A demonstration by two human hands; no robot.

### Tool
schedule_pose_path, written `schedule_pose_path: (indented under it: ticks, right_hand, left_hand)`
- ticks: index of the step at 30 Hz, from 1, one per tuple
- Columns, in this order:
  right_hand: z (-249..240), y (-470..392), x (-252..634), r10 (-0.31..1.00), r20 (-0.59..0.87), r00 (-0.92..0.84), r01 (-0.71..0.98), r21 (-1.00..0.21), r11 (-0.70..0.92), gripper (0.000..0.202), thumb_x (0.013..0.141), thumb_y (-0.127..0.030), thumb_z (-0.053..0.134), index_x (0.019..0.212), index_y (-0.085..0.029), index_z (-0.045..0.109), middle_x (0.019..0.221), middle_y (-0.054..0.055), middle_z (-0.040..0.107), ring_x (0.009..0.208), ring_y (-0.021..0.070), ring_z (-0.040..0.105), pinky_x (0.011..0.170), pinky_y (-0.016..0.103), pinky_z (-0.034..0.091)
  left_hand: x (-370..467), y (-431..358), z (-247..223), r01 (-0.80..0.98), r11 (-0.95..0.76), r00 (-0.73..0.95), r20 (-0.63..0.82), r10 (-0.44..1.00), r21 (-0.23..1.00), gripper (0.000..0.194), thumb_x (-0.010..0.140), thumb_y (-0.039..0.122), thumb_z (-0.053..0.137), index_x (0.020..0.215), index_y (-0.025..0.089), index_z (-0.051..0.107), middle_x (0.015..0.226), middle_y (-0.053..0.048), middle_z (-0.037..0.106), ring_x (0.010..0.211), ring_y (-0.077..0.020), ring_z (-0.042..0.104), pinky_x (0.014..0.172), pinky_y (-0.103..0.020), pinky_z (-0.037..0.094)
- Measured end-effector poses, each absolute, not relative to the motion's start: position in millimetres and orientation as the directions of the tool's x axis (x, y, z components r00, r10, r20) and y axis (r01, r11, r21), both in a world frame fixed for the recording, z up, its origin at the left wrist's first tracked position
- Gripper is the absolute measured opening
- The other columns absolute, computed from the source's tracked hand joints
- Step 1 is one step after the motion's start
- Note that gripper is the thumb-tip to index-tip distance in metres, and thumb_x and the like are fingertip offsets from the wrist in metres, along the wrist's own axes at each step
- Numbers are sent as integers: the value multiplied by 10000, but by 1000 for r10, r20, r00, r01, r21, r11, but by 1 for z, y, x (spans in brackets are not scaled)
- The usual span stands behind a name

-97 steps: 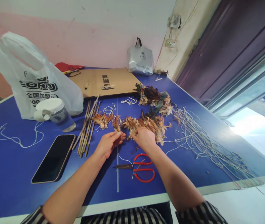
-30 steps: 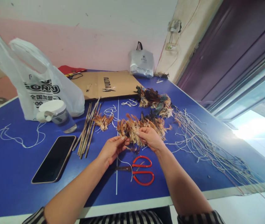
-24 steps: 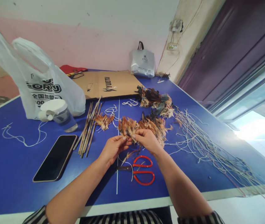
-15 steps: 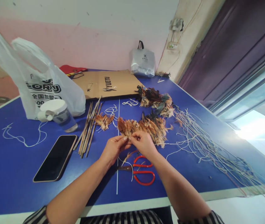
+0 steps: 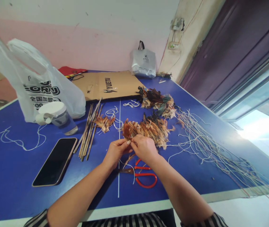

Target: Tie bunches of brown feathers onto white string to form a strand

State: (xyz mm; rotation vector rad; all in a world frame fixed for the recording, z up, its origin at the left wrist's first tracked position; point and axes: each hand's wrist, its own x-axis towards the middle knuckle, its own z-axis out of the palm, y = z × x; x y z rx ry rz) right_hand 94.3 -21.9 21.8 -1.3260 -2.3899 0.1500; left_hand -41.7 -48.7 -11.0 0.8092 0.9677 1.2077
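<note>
My left hand [image 5: 117,150] and my right hand [image 5: 144,147] meet near the middle of the table, both with fingers pinched together. Between them is the base of a brown feather bunch [image 5: 130,128], whose tips point away from me. Its lower end is hidden by my fingers. Just beyond my right hand lies a row of brown and tan feathers [image 5: 159,130]. Red-handled scissors [image 5: 146,175] rest below my hands, with a loose feather and white string [image 5: 133,178] by their blades.
On the left are a black phone [image 5: 54,162], thin sticks [image 5: 88,132], a lidded cup [image 5: 64,121] and a white plastic bag [image 5: 44,88]. A small feather bunch [image 5: 104,123] lies beside the sticks. Dark feathers [image 5: 158,99] sit by flat cardboard [image 5: 108,85]. Strings [image 5: 210,146] spread across the right.
My right hand has turned over slightly and closed nearer to my left fingertips. The feather bunch has shifted a little to the right, still in my fingers.
</note>
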Motion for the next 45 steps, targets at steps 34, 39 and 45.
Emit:
schedule_pose_path:
  ticks: [34,39,45]
  right_hand:
    - [16,-12,94,817,351,-457,667,-472,576,262,633,-306,714,750,-181,516,732,-5,570,695,140,525,653,260,371]
    - [21,-9,105,791,259,-554,601,-533,595,218,685,-318,678,837,-190,589,750,-10,582,673,115,527,629,234,381]
    - [22,-9,116,596,49,-802,533,-392,750,118,720,-226,639,835,-219,666,808,5,615,764,136,558,684,242,396]
  left_hand:
    - [-52,-49,4,-427,310,184,-254,950,850,299,657,345,707,814,92,693,834,-123,705,729,-162,649,729,-256,474]
    - [-67,-41,9,-337,287,90,-273,958,897,271,664,331,700,789,93,673,796,-119,709,710,-171,660,676,-247,486]
    - [-88,-34,11,-327,258,21,-266,964,909,171,686,256,687,763,114,632,817,-107,710,765,-186,670,668,-251,510]
